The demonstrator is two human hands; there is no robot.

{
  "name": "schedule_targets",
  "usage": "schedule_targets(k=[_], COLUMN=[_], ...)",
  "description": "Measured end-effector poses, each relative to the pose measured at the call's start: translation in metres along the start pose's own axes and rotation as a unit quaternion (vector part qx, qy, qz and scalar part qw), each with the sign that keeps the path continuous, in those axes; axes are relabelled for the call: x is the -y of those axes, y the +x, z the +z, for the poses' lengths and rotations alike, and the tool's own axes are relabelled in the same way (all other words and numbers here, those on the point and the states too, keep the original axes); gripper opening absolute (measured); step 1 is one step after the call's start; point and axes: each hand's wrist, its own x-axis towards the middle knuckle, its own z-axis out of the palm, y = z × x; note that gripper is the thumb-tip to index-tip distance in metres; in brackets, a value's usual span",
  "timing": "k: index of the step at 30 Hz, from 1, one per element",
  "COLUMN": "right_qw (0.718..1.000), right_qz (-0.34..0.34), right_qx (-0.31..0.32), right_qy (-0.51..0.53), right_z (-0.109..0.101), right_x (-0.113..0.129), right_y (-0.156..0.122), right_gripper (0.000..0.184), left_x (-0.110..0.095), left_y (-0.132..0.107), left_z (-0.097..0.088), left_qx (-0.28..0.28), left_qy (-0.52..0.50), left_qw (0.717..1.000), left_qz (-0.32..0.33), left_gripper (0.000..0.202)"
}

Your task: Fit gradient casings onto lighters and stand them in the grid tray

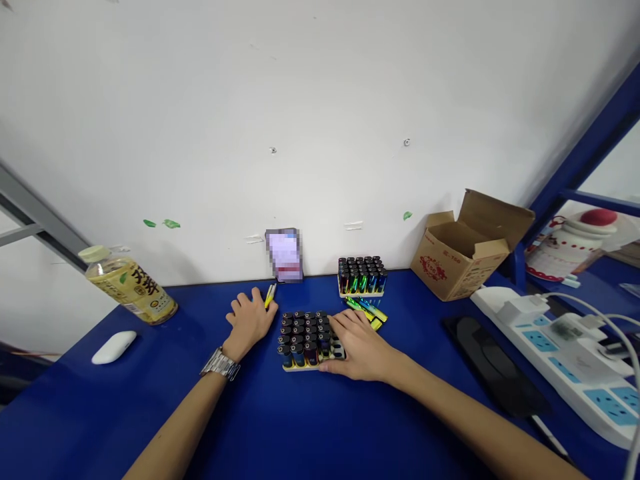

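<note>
A tray of lighters [304, 339] with black tops lies on the blue table [280, 427] in front of me. My right hand [361, 347] rests on the tray's right side, fingers curled over the lighters there. My left hand [249, 319], with a metal watch on its wrist, sits just left of the tray and is closed on a yellow lighter [271, 295] that sticks out past the fingers. A few loose lighters [369, 311] in green and yellow lie behind my right hand. A second full tray of lighters [362, 276] stands by the wall.
An open cardboard box [463, 250] stands at the back right. A white power strip [560, 350] and a black flat object [493, 363] lie to the right. At the left are a bottle of tea [129, 284] and a white mouse [114, 347]. A small card [284, 255] leans on the wall.
</note>
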Motion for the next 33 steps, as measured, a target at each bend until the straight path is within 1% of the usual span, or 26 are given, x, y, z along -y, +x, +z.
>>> schedule_targets(k=[3, 5, 8, 10, 13, 15, 18, 19, 21, 23, 25, 26, 27, 30, 31, 32, 33], right_qw=[1.0, 1.0, 0.999, 0.999, 0.999, 0.999, 0.999, 0.998, 0.993, 0.981, 0.966, 0.96, 0.956, 0.949, 0.94, 0.926, 0.906], right_qz=[0.002, 0.01, 0.031, 0.04, 0.041, 0.038, 0.042, 0.049, 0.068, 0.068, 0.037, 0.016, -0.001, -0.017, -0.018, -0.017, -0.011], right_qx=[0.003, 0.006, 0.01, 0.009, 0.005, 0.001, -0.017, -0.035, -0.097, -0.178, -0.24, -0.254, -0.256, -0.222, -0.221, -0.234, -0.258], right_qy=[-0.006, -0.012, -0.019, -0.019, -0.018, -0.017, -0.026, -0.027, -0.014, 0.029, 0.087, 0.114, 0.14, 0.224, 0.258, 0.296, 0.336], right_z=[0.004, 0.005, 0.005, 0.006, 0.008, 0.01, 0.015, 0.016, 0.015, 0.011, 0.002, -0.003, -0.008, -0.017, -0.018, -0.018, -0.018], right_x=[0.001, 0.002, 0.006, 0.006, 0.004, 0.002, 0.003, 0.005, 0.009, 0.015, 0.024, 0.03, 0.036, 0.055, 0.06, 0.062, 0.063], right_y=[0.007, 0.013, 0.023, 0.031, 0.043, 0.048, 0.049, 0.048, 0.044, 0.04, 0.039, 0.039, 0.039, 0.043, 0.044, 0.046, 0.048], right_gripper=[0.077, 0.08, 0.079, 0.078, 0.079, 0.077, 0.074, 0.075, 0.077, 0.068, 0.051, 0.045, 0.043, 0.041, 0.036, 0.032, 0.027], left_x=[0.007, 0.014, 0.026, 0.032, 0.038, 0.041, 0.043, 0.044, 0.045, 0.044, 0.039, 0.034, 0.027, 0.006, 0.0, -0.005, -0.008], left_y=[0.001, 0.002, 0.004, 0.005, 0.005, 0.004, 0.002, 0.002, -0.001, -0.007, -0.019, -0.027, -0.036, -0.061, -0.066, -0.07, -0.072], left_z=[-0.002, -0.003, -0.004, -0.005, -0.004, -0.003, -0.005, -0.007, -0.015, -0.027, -0.041, -0.048, -0.054, -0.062, -0.062, -0.06, -0.058], left_qx=[0.031, 0.043, 0.048, 0.051, 0.051, 0.049, 0.026, 0.009, -0.042, -0.102, -0.143, -0.142, -0.131, -0.103, -0.101, -0.102, -0.104], left_qy=[-0.001, -0.004, -0.009, -0.013, -0.022, -0.026, -0.052, -0.071, -0.122, -0.181, -0.244, -0.28, -0.305, -0.334, -0.341, -0.347, -0.353], left_qw=[0.998, 0.997, 0.996, 0.993, 0.989, 0.986, 0.989, 0.99, 0.987, 0.974, 0.95, 0.936, 0.922, 0.875, 0.861, 0.853, 0.851], left_qz=[0.045, 0.062, 0.078, 0.101, 0.14, 0.154, 0.138, 0.123, 0.095, 0.095, 0.134, 0.161, 0.199, 0.336, 0.364, 0.376, 0.376], left_gripper=[0.04, 0.037, 0.031, 0.025, 0.018, 0.017, 0.018, 0.019, 0.019, 0.017, 0.016, 0.017, 0.018, 0.017, 0.019, 0.019, 0.019])
